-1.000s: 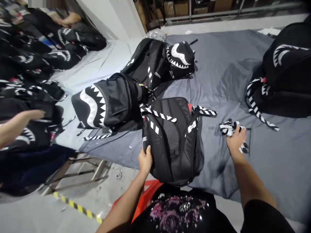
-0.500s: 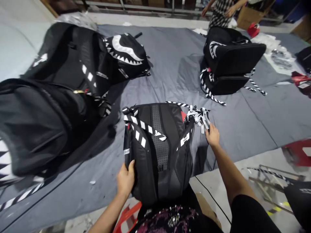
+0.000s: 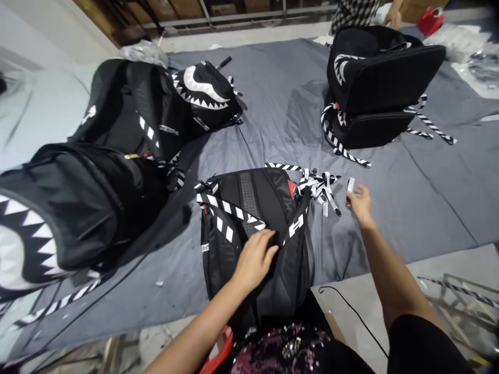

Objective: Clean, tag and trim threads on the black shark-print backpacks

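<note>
Backpack (image 3: 288,267) here: I've got my left hand (image 3: 255,259) loosely spread over it, right hand (image 3: 359,204) pinching a short strip (image 3: 351,185) right of it.

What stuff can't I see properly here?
All in the head view:
Near backpack: front hidden behind its strapped side.
White strip: partly covered by the right hand.
White label: writing too small.
Shark-mouth backpack: cut off by the left edge.
Co-worker: cut off by the top edge.
</note>
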### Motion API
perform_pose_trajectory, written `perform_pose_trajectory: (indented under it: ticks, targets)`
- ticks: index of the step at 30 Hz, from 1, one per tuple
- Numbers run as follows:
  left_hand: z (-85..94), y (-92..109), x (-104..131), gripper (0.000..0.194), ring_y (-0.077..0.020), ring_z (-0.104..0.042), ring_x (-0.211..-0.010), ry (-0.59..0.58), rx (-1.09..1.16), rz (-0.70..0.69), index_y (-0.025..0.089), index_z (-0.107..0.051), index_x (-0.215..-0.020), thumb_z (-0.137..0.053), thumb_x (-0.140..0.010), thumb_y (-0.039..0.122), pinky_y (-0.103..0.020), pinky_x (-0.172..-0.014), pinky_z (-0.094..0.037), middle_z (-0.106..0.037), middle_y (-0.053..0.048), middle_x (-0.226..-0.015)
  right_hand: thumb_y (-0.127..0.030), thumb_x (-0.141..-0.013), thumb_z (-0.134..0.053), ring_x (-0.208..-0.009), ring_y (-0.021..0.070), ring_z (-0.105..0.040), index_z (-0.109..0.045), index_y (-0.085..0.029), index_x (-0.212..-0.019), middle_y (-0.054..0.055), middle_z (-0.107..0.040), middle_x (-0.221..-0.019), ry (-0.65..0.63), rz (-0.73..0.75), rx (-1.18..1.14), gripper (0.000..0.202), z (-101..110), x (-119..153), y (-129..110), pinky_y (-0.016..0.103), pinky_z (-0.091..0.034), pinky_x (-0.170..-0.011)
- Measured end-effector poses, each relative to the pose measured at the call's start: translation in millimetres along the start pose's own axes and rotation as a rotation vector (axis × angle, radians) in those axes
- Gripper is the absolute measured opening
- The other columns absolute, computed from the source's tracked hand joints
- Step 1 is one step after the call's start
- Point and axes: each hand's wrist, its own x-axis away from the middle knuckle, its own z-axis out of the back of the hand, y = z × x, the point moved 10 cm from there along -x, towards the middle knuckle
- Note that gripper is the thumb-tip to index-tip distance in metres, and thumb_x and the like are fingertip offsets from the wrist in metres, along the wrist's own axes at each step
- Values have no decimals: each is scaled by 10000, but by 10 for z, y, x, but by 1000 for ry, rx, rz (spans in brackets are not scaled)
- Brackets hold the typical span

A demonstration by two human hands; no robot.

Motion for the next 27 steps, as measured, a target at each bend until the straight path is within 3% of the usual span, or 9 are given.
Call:
perform_pose_trajectory:
  ticks: [3, 8, 10, 12, 15, 17, 20, 24, 27]
  targets:
    - [-196, 185, -247, 335, -221, -524, -1218, -72, -20, -51, 210, -552, -1258, -414, -960, 280, -397, -1009, -458, -573, -102, -1308, -505, -787, -569, -545, 109, -563, -541, -173, -1189, -3, -590, -760, -141, -26, -214, 521, 7, 178, -60, 243, -477, -505]
    - [330, -134, -1426, 474, -298, -340, -1370, 50, -230, -21, 155, -467, -1363, -537, -903, 246, -489, -1093, -330, -404, -142, -1468, -537, -665, -720, -614, 129, -613, -673, -168, -992, 41, -662, -796, -411, -138, -473, 496, -104, 818, 19, 287, -545, -584]
    - [413, -336, -1865, 542, -347, -301, -1384, 32, -307, 32, 108, -463, -1362, -612, -856, 233, -546, -1107, -269, -368, -180, -1483, -491, -631, -778, -692, 151, -650, -697, -185, -970, 53, -694, -848, -498, -243, -611, 464, -167, 1108, 96, 317, -569, -662]
    - [350, -378, -2070, 539, -349, -314, -1374, 10, -333, 3, 97, -489, -1336, -640, -831, 207, -541, -1110, -258, -393, -185, -1461, -439, -616, -817, -782, 173, -675, -713, -209, -968, 52, -715, -898, -559, -322, -705, 434, -210, 1347, 151, 357, -571, -769]
    - [77, -189, -1954, 434, -304, -344, -1360, -31, -306, -178, 139, -553, -1272, -612, -845, 188, -484, -1113, -281, -454, -145, -1419, -412, -630, -833, -817, 170, -679, -720, -234, -973, 24, -719, -906, -566, -317, -673, 402, -190, 1518, 187, 375, -543, -852]
    - [-102, -96, -1774, 344, -288, -362, -1350, -89, -286, -273, 165, -594, -1211, -583, -872, 222, -487, -1116, -274, -493, -127, -1387, -419, -635, -829, -705, 150, -654, -719, -224, -926, 0, -696, -792, -543, -242, -553, 367, -145, 1533, 165, 347, -542, -778]
    - [-256, -67, -1639, 329, -284, -455, -1249, -230, -290, -363, 177, -629, -1129, -603, -871, 378, -519, -1115, -245, -574, -118, -1262, -438, -724, -743, -630, 152, -595, -699, -209, -865, 5, -647, -716, -447, 63, -226, 272, -31, 1495, -68, 342, -520, -704]
    - [-313, 22, -1673, 483, -274, -512, -1077, -384, -402, -511, 171, -647, -1060, -700, -747, 535, -494, -1096, -242, -604, -96, -1078, -337, -853, -598, -985, 239, -609, -640, -212, -911, 95, -648, -1030, -357, 570, 97, 144, -58, 1746, -602, 422, -484, -904]
    - [-347, 98, -1703, 495, -264, -512, -1017, -442, -489, -561, 179, -654, -1022, -746, -686, 531, -429, -1027, -289, -607, -76, -1005, -288, -889, -553, -1138, 251, -578, -584, -212, -921, 118, -628, -1187, -417, 719, 81, 88, -185, 2042, -804, 447, -428, -1010]
